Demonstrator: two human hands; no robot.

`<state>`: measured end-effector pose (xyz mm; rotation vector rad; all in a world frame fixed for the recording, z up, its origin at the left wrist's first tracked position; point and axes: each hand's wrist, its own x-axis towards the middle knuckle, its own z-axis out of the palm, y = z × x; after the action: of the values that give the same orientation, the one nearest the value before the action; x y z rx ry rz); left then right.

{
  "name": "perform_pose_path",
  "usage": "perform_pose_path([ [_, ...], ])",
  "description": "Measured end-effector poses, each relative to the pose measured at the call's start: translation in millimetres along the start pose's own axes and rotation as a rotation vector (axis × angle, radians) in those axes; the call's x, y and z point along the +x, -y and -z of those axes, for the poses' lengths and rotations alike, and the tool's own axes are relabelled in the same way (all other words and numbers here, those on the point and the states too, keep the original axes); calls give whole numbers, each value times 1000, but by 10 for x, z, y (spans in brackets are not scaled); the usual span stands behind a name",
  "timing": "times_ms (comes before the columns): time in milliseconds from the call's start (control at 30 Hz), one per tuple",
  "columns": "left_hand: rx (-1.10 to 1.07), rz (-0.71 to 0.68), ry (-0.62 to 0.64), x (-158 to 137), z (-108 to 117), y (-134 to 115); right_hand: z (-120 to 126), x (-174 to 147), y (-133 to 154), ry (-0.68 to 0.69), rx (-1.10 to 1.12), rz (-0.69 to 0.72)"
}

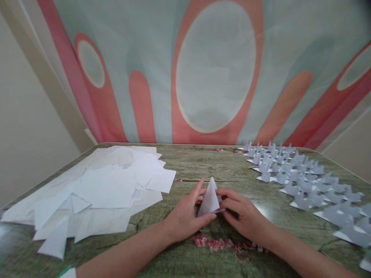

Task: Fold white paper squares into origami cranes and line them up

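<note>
A folded white paper piece [210,200] stands with its point up at the middle of the table, between my two hands. My left hand [188,214] grips it from the left, the thumb along its lower edge and the fingers behind it. From the right, the fingers of my right hand [242,212] close on its side and rear flap. Its back side is hidden from view.
Many loose white sheets [104,185] lie in a spread pile at left, with a folded paper triangle [56,239] at its near edge. Rows of small folded paper birds [301,177] cover the right side. A patterned cloth [156,77] hangs behind the wood-grain table [197,160].
</note>
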<state>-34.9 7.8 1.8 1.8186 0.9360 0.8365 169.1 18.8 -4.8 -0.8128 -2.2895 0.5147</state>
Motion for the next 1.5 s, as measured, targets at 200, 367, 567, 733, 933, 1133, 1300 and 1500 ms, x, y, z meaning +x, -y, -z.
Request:
perform_pose_path([
  [200,-212,94,-22,3,46,-40,-25,-22,-62,-36,-27,17],
  [367,-372,274,-149,39,125,48,-32,-50,-56,-7,4,16],
  [567,-624,304,-135,102,136,125,11,-53,2,5,75,32],
  [733,-727,298,-140,114,124,131,26,-46,12,-21,88,13],
  [933,-803,335,-162,119,97,100,-21,-27,-15,-56,91,31],
  [1133,-959,333,-159,106,34,-7,-74,-1,-90,-181,-182,105],
  [1300,-1056,303,-102,82,21,-23,-83,-22,-62,-193,-403,156],
  [1500,-1084,303,-115,82,46,-3,-74,-11,9,-170,-398,205],
])
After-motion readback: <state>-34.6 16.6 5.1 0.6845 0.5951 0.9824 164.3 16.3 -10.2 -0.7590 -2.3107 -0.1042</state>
